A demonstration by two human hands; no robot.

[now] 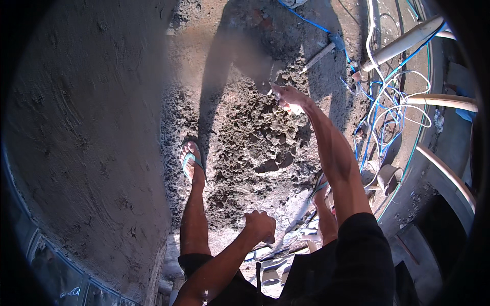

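Observation:
My right hand (292, 98) reaches out over a patch of loose, crumbly mortar (255, 127) on the ground. Its fingers are curled, with a pale bit showing at the palm; what they grip is hidden. My left hand (261, 226) hangs closed in a fist near my body, and anything inside it is out of sight. A rough, freshly plastered-looking grey wall (92, 112) fills the left side. Beyond my right hand lies a short-handled tool (318, 57) with a grey head.
Tangled white and blue cables (385, 109) lie at the right, beside a thick pale pole (403, 43) and other poles. My sandalled left foot (191, 160) stands by the wall. Cut pipe pieces (389, 178) and scraps lie near my right foot (320, 191). Glass panes (56, 270) sit lower left.

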